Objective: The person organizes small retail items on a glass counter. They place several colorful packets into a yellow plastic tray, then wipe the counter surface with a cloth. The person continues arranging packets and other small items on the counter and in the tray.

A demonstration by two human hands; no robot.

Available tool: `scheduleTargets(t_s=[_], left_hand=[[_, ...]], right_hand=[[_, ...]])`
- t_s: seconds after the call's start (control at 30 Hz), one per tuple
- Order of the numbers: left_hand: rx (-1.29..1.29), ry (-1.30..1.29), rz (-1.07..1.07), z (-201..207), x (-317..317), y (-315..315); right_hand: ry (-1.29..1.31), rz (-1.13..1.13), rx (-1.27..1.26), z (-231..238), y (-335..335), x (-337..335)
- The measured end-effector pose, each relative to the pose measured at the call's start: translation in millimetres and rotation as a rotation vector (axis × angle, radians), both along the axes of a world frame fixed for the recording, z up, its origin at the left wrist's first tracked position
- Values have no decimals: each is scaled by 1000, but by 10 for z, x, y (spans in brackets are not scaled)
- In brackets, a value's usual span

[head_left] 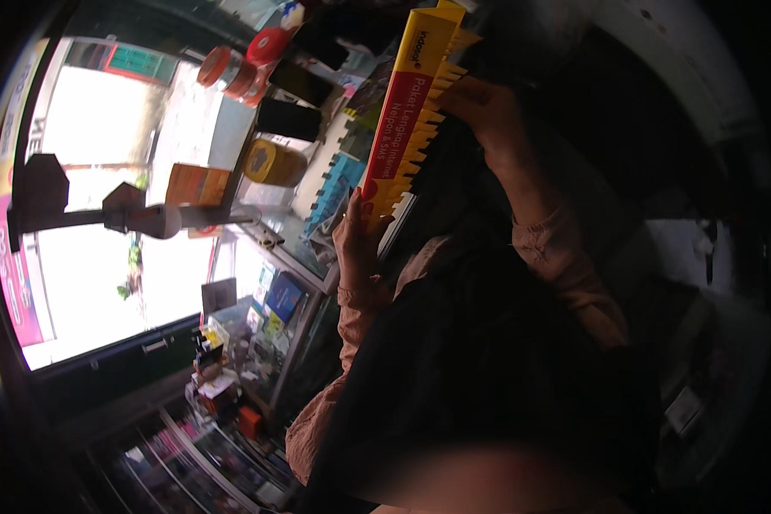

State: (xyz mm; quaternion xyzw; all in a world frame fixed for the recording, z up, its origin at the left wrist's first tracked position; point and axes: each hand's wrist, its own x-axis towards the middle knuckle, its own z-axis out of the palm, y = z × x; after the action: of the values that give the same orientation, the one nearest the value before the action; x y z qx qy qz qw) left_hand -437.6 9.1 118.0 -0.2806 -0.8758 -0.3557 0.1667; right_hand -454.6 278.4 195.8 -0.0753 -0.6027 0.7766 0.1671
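A long yellow and red cardboard display holder point(398, 111) stands tilted in front of me, with a row of pointed yellow teeth along its right side. My left hand point(360, 236) is closed around its lower end, the thumb lying on the printed face. At the toothed side, higher up, is my right hand point(488, 111), its fingers drawn together against the teeth. Shadow hides what those fingertips pinch, if anything. Just left of the holder, a similar blue toothed holder point(338, 180) rests on the glass counter.
A yellow jar point(274, 163), a dark flat block point(289, 120) and red-lidded jars point(267, 47) stand along the counter. An orange box point(195, 184) is by the bright opening. Lower left, a glass display case point(270, 343) contains small packets. The right side is deep in shadow.
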Motion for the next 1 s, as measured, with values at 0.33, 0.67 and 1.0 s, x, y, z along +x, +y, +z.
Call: scheduleTargets(t_s=[0.33, 0.67, 1.0], left_hand=[[370, -247, 267, -38, 206, -584], [590, -377, 338, -64, 244, -1165], [585, -370, 308, -108, 191, -1493]], right_hand=[[66, 64, 226, -77, -179, -517], [406, 80, 504, 50, -945, -1193], [393, 76, 594, 42, -1376, -1307]])
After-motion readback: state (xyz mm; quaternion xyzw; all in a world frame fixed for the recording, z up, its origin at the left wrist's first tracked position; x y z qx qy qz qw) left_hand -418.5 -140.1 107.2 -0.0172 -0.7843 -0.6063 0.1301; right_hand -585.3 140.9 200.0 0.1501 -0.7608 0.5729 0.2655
